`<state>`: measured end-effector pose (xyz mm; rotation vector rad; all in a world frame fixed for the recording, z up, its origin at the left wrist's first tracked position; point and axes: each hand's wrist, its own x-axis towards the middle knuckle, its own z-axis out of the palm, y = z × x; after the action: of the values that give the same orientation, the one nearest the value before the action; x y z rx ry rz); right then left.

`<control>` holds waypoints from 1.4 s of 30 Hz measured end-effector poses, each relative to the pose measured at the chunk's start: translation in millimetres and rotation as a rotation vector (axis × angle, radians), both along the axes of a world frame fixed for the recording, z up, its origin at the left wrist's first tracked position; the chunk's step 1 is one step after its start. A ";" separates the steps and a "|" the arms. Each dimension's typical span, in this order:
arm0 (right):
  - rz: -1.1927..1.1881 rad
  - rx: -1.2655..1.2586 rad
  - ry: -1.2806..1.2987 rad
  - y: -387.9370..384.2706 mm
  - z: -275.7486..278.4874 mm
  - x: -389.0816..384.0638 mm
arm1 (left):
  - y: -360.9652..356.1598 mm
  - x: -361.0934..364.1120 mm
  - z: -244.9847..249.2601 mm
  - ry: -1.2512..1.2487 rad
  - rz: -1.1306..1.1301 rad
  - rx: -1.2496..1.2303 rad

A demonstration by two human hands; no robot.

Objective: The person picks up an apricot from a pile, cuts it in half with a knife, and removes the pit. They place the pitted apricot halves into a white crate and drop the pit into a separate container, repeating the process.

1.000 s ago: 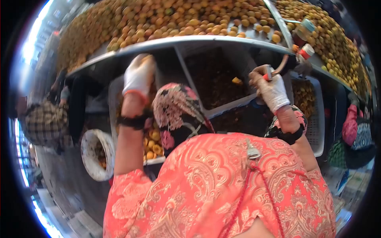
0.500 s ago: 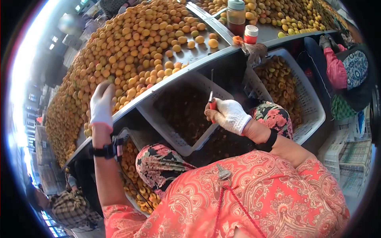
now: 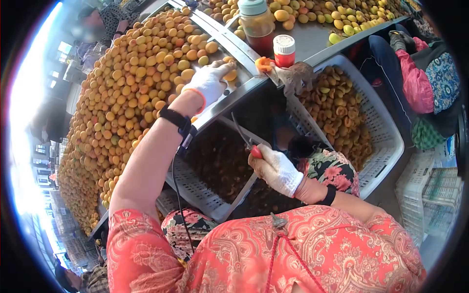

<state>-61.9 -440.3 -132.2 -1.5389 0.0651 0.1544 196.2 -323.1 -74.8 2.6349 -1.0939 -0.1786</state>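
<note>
My left hand (image 3: 209,84), in a white glove with stained fingertips, reaches over the metal sorting table near its corner. Its fingers curl round an apricot (image 3: 230,75), partly hidden by the glove. My right hand (image 3: 277,171), also gloved, is closed round the red handle of a small knife (image 3: 255,152). The knife's thin, curved blade points up and left over a grey plastic crate (image 3: 239,199) with dark contents. A large heap of apricots (image 3: 141,93) covers the table to the left of my left hand.
A light crate (image 3: 382,166) of split apricots (image 3: 337,105) stands to the right. At the table corner are a bottle (image 3: 256,29), a red jar with a white lid (image 3: 284,51) and a brown cloth (image 3: 295,77). A co-worker's pink sleeve (image 3: 415,78) shows at far right.
My left hand has moved right across the heap to apricots near the table corner. The knife in my right hand has tilted further left. My view has shifted.
</note>
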 end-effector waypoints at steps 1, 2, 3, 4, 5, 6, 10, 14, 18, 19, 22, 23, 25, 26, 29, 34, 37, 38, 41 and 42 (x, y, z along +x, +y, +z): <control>-0.001 0.003 0.002 -3.0 -1.5 1.5 | -5.7 5.2 -7.8 -0.121 -0.036 0.107; -0.007 0.009 -0.002 -6.0 -3.0 2.1 | -11.2 6.1 -6.1 -0.043 -0.040 0.113; -0.013 0.017 -0.005 -9.1 -4.4 2.1 | -17.0 7.4 -3.8 -0.038 -0.041 0.118; -0.025 0.038 0.013 -12.1 -7.5 2.2 | -23.0 8.6 -0.3 -0.018 -0.009 0.192; -0.029 0.043 0.018 -14.2 -9.3 1.8 | -28.5 8.5 2.1 0.001 0.021 0.267; -0.058 0.065 0.001 -15.5 -10.0 1.2 | -29.3 9.0 0.4 0.005 0.013 0.311; -0.094 0.132 0.005 -19.9 2.9 -1.3 | -23.2 6.9 -9.4 -0.040 0.100 0.341; -0.195 0.085 -0.087 -24.8 3.2 -2.7 | 2.3 -5.1 28.3 0.126 0.223 -0.022; -0.139 0.204 -0.031 -24.6 34.3 -7.2 | 41.1 -88.1 90.9 0.863 0.354 -0.780; -0.112 0.202 -0.048 -22.5 31.3 -7.0 | 46.7 -113.5 100.1 0.883 0.320 -0.868; -0.032 0.157 -0.119 -13.8 51.6 -21.4 | 70.3 -182.4 103.6 0.943 0.429 -1.011; -0.002 0.135 -0.174 -8.3 58.2 -26.5 | 77.4 -203.5 105.9 1.003 0.471 -1.093; 0.081 0.042 -0.192 -2.5 74.0 -39.8 | 90.0 -238.9 101.8 1.057 0.512 -1.196; 0.090 -0.029 -0.255 2.2 78.2 -46.6 | 97.4 -257.1 96.5 1.044 0.483 -1.255; 0.147 -0.124 -0.296 16.4 97.1 -65.4 | 118.5 -292.8 84.8 1.034 0.444 -1.409; 0.209 -0.229 -0.481 45.6 127.7 -93.9 | 134.8 -330.6 95.6 0.994 0.329 -1.593; 0.255 -0.349 -0.519 60.9 146.9 -110.3 | 146.1 -348.0 108.5 0.953 0.211 -1.628; 0.289 -0.383 -0.497 66.2 151.5 -115.8 | 150.6 -352.9 110.2 0.930 0.171 -1.640; 0.257 -0.405 -0.565 80.2 154.0 -124.0 | 159.7 -369.2 111.7 0.869 0.156 -1.687; 0.269 -0.411 -0.538 83.6 157.2 -125.9 | 162.3 -372.2 111.8 0.845 0.190 -1.661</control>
<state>-187.9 -356.6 25.0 -1.9484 -0.5686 -0.0701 -176.0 -160.8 36.9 0.9354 -0.2984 -0.1796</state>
